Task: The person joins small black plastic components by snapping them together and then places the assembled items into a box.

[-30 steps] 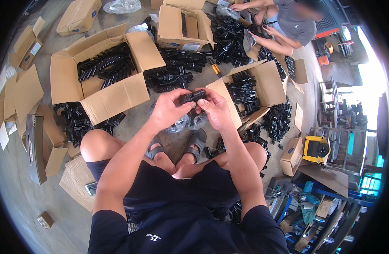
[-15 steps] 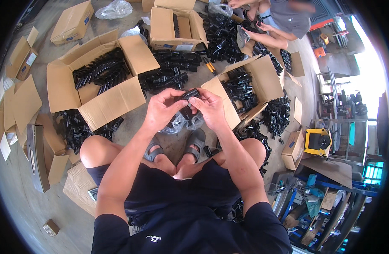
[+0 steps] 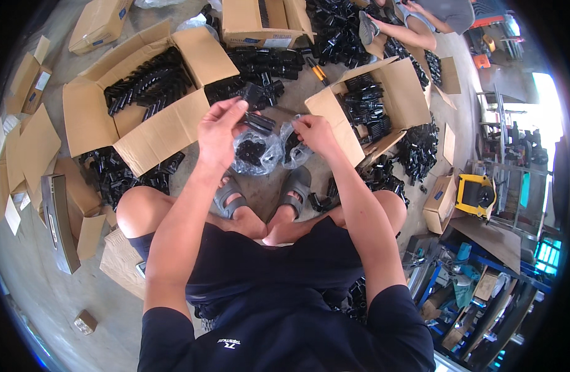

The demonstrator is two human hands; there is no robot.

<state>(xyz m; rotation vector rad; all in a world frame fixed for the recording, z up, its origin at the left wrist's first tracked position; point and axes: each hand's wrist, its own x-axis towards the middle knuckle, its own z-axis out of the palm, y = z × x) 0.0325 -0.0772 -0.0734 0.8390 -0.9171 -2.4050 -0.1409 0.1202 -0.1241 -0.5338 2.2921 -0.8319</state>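
Note:
My left hand [image 3: 222, 131] is closed around a black plastic fitting [image 3: 259, 123] with a smooth, glossy body. A squarish black piece [image 3: 251, 97] shows above its fingertips; whether it belongs to the same fitting I cannot tell. My right hand [image 3: 317, 132] is apart from it, fingers pressed together at the upper edge of a clear plastic bag [image 3: 292, 162]. What those fingers pinch is too small to make out. Beside that bag, below my left hand, lies another clear bag [image 3: 269, 152] holding small black parts [image 3: 250, 150].
Open cardboard boxes stand left [image 3: 164, 146] and right [image 3: 406, 93], both holding black fittings. More fittings lie heaped around them [image 3: 421, 149]. An orange-and-black tool [image 3: 318, 72] lies between the boxes. Another person [image 3: 415, 28] sits at the upper right. My sandalled feet [image 3: 294, 189] are below the bags.
My hands were together on the black fitting; now they are apart. The left keeps the fitting, while the right has moved away to the bag's edge. The view has shifted slightly.

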